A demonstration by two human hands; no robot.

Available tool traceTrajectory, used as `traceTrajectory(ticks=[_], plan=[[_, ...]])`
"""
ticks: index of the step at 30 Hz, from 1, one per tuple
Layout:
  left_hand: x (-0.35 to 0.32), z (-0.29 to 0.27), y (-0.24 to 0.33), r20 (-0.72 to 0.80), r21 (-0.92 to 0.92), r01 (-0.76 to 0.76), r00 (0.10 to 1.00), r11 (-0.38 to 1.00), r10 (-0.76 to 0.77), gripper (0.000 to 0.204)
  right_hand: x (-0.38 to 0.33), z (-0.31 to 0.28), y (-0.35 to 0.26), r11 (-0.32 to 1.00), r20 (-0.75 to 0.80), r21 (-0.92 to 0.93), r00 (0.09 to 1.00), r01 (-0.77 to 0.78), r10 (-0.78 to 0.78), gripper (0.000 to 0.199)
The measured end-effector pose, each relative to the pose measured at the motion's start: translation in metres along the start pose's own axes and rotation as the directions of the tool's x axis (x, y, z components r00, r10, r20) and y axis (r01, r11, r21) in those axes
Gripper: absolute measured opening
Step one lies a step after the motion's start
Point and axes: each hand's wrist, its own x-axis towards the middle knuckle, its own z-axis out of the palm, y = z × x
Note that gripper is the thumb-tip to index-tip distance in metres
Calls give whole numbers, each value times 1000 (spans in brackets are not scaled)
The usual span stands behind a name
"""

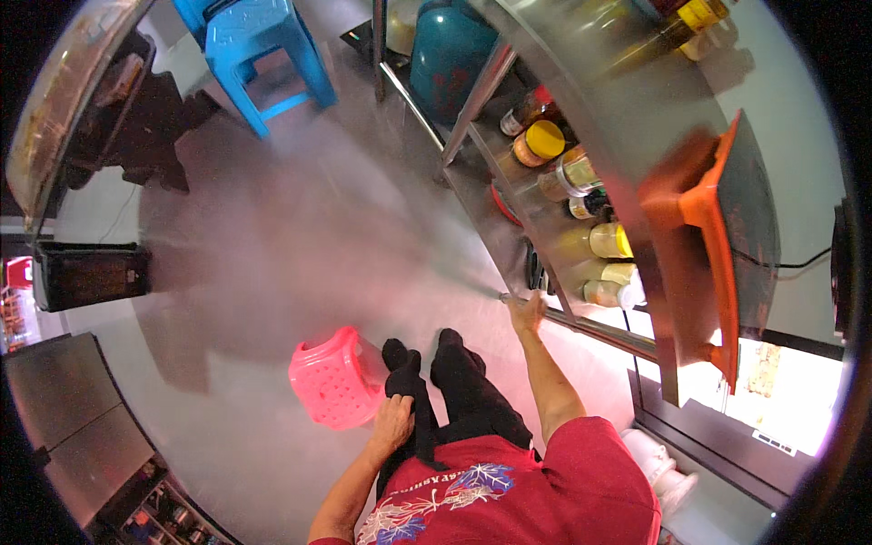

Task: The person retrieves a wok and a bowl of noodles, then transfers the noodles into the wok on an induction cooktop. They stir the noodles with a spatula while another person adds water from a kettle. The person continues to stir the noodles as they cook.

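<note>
My right hand (527, 313) is closed around the metal corner post or rail of the steel shelf rack (590, 322), low on my right. At my left thigh, my left hand (393, 421) has its fingers curled in against black cloth (423, 413). Whether that cloth is my trouser leg or a separate piece is hard to tell. A pink plastic stool (336, 377) with holes in its top stands on the floor just left of my feet.
Jars and bottles, one a yellow-lidded jar (545, 141), line the rack's shelf. Above them juts an orange stool (718, 209). A blue gas cylinder (450, 59) stands behind the rack, a blue plastic chair (254, 45) far left. A black box-shaped speaker (95, 275) is at the left wall.
</note>
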Motion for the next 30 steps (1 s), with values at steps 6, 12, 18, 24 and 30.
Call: traceTrajectory(ticks=[6, 12, 18, 24, 30], plan=[[24, 50, 1, -260, 56, 0, 965, 998, 14, 15, 88, 3, 36, 981, -111, -149, 988, -124, 108, 60], [33, 67, 0, -339, -27, -65, 939, 998, 52, 13, 148, 20, 45, 989, -33, 106, 994, -100, 104, 69], [40, 79, -1, -374, -69, -104, 925, 992, 71, 15, 168, 36, 42, 921, 43, 375, 995, -103, 94, 44], [42, 81, -9, -414, -109, -102, 909, 989, 48, 13, 172, 35, 29, 541, 317, 745, 920, -391, 228, 27], [42, 86, -13, -360, -148, -77, 933, 986, 19, 14, 165, 38, 39, 738, 57, 657, 986, -155, 157, 27]])
